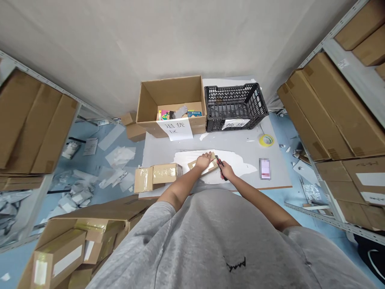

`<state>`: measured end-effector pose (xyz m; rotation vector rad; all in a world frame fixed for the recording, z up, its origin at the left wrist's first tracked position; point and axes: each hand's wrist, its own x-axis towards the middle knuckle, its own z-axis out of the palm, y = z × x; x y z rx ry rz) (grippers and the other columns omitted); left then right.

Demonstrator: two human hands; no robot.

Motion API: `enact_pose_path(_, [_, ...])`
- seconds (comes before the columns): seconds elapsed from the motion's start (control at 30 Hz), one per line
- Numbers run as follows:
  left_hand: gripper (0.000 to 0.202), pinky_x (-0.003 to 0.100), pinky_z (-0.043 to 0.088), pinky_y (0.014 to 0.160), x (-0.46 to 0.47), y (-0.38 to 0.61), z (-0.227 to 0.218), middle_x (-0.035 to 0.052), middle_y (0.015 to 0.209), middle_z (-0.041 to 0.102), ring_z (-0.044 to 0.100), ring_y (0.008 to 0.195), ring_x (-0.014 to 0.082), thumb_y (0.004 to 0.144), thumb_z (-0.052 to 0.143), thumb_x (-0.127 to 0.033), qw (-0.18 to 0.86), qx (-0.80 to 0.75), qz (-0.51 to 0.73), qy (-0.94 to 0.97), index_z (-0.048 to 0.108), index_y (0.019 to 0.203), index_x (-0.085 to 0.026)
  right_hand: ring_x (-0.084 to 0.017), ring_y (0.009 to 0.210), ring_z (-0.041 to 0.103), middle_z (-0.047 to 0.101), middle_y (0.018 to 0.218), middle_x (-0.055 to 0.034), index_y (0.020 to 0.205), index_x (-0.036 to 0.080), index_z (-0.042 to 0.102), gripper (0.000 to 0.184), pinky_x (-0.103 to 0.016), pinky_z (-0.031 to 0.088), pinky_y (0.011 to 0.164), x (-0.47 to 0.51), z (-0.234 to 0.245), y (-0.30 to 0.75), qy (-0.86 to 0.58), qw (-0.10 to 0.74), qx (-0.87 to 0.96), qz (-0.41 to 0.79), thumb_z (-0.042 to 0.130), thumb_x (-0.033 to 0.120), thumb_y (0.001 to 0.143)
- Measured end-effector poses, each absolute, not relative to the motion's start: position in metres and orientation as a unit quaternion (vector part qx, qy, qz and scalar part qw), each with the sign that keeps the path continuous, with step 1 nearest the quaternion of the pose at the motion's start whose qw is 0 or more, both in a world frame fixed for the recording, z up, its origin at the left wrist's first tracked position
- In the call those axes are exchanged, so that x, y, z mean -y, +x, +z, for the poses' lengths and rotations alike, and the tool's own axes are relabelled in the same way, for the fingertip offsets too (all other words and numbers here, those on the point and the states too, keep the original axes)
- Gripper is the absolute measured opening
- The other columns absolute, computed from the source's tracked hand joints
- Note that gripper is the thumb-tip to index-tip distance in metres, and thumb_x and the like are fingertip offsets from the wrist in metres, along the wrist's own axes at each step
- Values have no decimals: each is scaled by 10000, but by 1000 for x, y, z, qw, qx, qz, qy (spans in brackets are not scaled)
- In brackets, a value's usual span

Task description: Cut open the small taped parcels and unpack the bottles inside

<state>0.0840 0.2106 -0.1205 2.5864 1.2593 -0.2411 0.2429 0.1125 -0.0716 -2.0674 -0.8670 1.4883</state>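
Note:
A small cardboard box [208,170] lies at a slant on a white patch of the table, by the front edge. My left hand [204,161] presses down on this box and holds it, fingers closed over its top. In my right hand [227,171] is a black and red utility knife [220,162], gripped by its handle. The knife's front end is at the right end of the box; whether the blade touches the cardboard cannot be made out. To the left of my left hand, two taped cardboard boxes [164,173] sit side by side on the table.
Behind stand an open carton [174,86] with colourful packages inside and a black plastic crate [236,116]. Yellow tape [266,140] and a phone [265,168] lie on the right. A big carton of parcels [90,214] stands at front left. Shelves with cartons flank both sides.

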Motion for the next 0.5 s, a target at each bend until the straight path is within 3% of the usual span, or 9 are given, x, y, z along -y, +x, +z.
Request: enact_pose_path(0.5, [611,370,510,979,-208,84,-109,221,1384,600,605,1257,287,1105,275,-488,149,-430,-96,885,355,1606,-148,-142,323,541,509,458,95,1090,232,552,94,-202,408,380,-117,-62,232,-770,216,271,536,500,303,1057])
